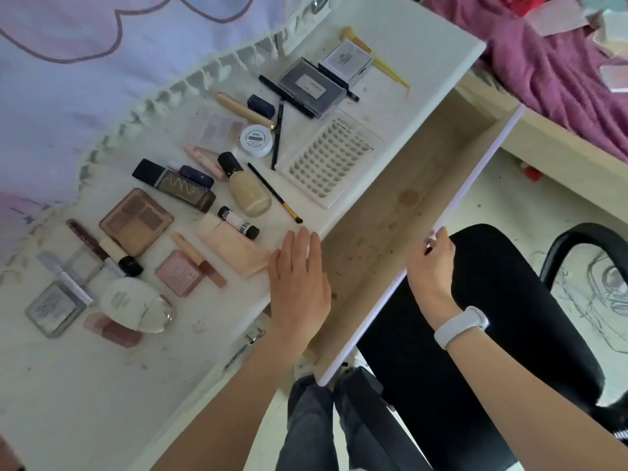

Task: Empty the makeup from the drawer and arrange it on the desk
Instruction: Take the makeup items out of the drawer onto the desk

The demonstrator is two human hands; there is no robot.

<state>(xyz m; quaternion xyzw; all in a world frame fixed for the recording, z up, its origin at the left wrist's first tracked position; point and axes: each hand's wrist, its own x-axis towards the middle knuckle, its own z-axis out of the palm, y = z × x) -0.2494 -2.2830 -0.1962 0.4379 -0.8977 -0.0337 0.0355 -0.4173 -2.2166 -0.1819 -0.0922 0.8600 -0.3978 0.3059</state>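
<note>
The wooden drawer (pixel 384 212) stands pulled out from the white desk (pixel 85 385), and its stained bottom shows nothing inside. My right hand (pixel 431 266) grips the drawer's white front edge. My left hand (pixel 299 277) lies flat with straight fingers on the desk's front edge, beside a pink tube (pixel 234 249). Several makeup items are spread over the desk: a brown eyeshadow palette (pixel 136 222), a foundation bottle (pixel 246 190), a false-lash tray (pixel 328 158), a white jar (pixel 256 141), a grey compact (pixel 309 86) and a thin brush (pixel 275 193).
A black office chair (pixel 509 317) stands right of the drawer, under my right arm. My legs in dark trousers (pixel 326 423) are below. A pastel cloth with a fringed edge (pixel 85 79) covers the desk's far left. A purple blanket (pixel 560 62) lies at the top right.
</note>
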